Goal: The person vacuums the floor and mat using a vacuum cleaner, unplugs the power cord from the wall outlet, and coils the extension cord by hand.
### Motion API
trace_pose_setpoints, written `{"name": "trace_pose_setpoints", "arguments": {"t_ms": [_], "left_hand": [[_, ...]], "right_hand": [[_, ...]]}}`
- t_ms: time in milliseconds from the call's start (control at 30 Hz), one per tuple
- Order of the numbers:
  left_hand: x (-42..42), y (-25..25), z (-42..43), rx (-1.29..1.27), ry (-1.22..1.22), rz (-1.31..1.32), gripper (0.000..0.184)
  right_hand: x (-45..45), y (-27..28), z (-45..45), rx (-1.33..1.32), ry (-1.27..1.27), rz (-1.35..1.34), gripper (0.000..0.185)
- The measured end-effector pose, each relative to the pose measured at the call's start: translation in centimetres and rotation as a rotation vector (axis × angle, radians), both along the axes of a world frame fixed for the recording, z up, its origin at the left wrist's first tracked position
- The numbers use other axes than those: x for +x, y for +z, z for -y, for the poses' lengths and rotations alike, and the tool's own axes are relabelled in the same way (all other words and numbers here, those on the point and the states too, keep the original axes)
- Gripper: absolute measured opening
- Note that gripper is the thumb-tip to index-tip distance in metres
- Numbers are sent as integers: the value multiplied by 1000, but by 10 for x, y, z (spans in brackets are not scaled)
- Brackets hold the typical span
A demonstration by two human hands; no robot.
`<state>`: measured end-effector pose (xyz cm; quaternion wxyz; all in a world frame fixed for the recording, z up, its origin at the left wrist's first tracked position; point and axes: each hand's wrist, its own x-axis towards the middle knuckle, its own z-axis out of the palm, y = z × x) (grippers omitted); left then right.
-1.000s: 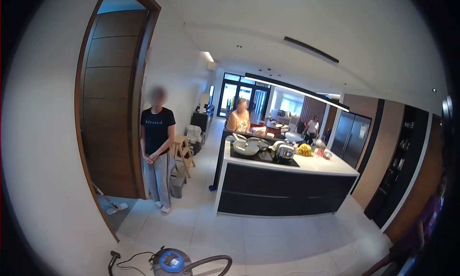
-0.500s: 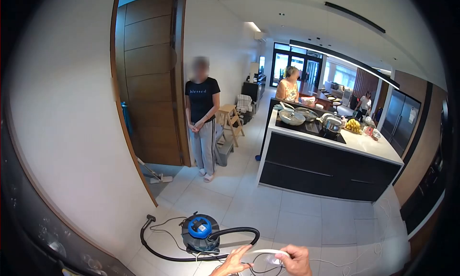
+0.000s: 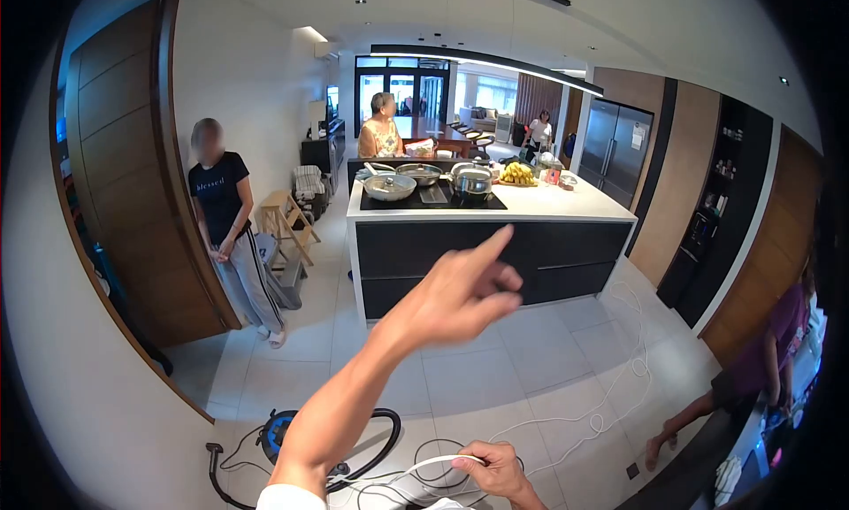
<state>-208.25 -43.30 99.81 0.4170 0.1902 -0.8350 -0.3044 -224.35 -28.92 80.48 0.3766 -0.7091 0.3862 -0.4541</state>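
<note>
- Right hand [image 3: 497,470]: fingers closed around a white cord [image 3: 433,461], low in front.
- Left hand [image 3: 451,299]: raised, empty, index finger extended, others loosely curled.
- Vacuum cleaner [image 3: 276,432]: on the floor [image 3: 464,377], partly behind the left forearm [image 3: 340,413].
- Desk [image 3: 575,205]: carries pans [image 3: 389,188].

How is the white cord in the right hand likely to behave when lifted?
The white cord is probably bendy, since it arches from the right hand. It looks slender, so likely light. It might catch on the black hose nearby.
</note>
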Motion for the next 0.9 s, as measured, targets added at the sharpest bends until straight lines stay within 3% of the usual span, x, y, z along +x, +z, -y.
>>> {"name": "trace_pose_setpoints", "arguments": {"t_ms": [67, 100, 167, 267, 333, 367, 433, 500, 533, 600, 667, 733, 800, 900], "left_hand": [[-38, 20, 42, -322, 82, 129, 83], [-58, 32, 51, -290, 64, 79, 79], [-74, 54, 58, 97, 61, 120, 82], [-76, 53, 56, -73, 85, 180, 90], [-63, 52, 50, 31, 141, 210, 98], [-49, 54, 55, -259, 265, 13, 103], [1, 114, 83, -271, 527, -338, 99], [69, 164, 72, -480, 300, -769, 41], [104, 190, 66, -614, 181, -931, 22], [120, 183, 57, -699, 361, -114, 35], [47, 114, 23, 3, 315, 195, 57], [-9, 62, 46, 114, 170, 322, 70], [-28, 59, 63, 224, 125, 273, 75], [-24, 54, 87, 215, 192, 330, 58]], "right_hand": [[-9, -8, -9, 45, -9, 7, 10], [-16, -10, -15, 45, -137, -61, 11], [-17, -7, -18, 94, -240, -90, 9], [-16, -4, -27, 233, -252, -21, 7], [-21, -7, -42, 327, -308, 25, 7], [-20, -8, -43, 320, -320, 43, 7], [-21, -12, -44, 313, -325, 58, 8], [-25, -20, -47, 324, -317, 75, 9], [-21, -23, -46, 331, -320, 110, 9], [-19, -44, -36, 276, -291, 31, 10], [-8, -56, -24, 199, -271, -29, 13], [15, -43, -21, 321, -180, -16, 17], [34, -36, -12, 385, -51, 19, 17], [56, -31, -9, 186, -186, -106, 16]]}}
